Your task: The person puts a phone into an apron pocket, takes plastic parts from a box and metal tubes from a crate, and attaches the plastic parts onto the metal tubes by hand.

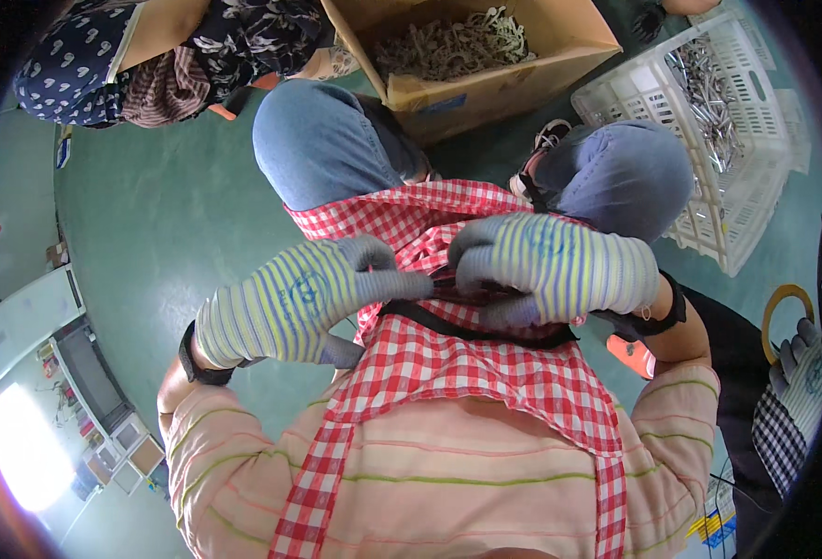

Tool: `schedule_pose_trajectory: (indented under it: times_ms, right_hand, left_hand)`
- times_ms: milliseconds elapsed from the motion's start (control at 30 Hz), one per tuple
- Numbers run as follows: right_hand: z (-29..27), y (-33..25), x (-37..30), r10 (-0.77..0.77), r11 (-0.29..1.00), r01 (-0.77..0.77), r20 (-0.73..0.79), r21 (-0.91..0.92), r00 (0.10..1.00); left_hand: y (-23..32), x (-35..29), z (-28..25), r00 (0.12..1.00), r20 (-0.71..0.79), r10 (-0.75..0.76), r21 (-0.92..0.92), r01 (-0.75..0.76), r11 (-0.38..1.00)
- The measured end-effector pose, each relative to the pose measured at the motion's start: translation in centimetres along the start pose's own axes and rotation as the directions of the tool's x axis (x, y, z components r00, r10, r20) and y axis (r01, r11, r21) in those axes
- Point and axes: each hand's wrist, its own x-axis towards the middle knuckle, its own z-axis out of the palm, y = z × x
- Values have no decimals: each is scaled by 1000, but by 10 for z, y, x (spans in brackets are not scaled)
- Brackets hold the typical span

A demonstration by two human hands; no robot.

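Apparently handling the strap (436, 322) on the apron (467, 366).
Left hand (290, 300) and right hand (560, 265) part-curled, can't tell what's gripped; next likely needs a sure pinch.

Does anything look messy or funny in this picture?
Yes, a little: the red-checked apron is bunched and wrinkled near the left hand and right hand, instead of lying flat. I see nothing clearly spilled or broken.

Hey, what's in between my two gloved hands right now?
In the head view, bunched fabric of your red-and-white checked apron lies between your left hand and right hand, with a black strap running across it.
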Motion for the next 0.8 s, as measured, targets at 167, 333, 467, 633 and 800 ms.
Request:
schedule_pose_trajectory:
  times_ms: [167, 333, 467, 633, 800]
  right_hand:
    - [23, -3, -8, 70, 832, -98, -71, -546, 995]
    - [38, 11, -4, 140, 865, -136, -27, -482, 990]
    - [35, 24, -7, 52, 943, -77, -84, -324, 995]
    - [35, 27, -8, -8, 948, -31, -122, -316, 993]
    - [34, 26, -11, -15, 964, -19, -123, -266, 992]
  left_hand:
    - [-6, 9, 18, 997, 45, -66, 110, 61, 992]
    - [-15, 15, 18, 993, 93, 67, -30, -65, 997]
    - [-16, 14, 13, 998, 55, 42, -14, -42, 999]
    - [-16, 16, 13, 995, 67, 79, -6, -79, 997]
    - [-14, 16, 14, 995, 87, 43, -44, -39, 998]
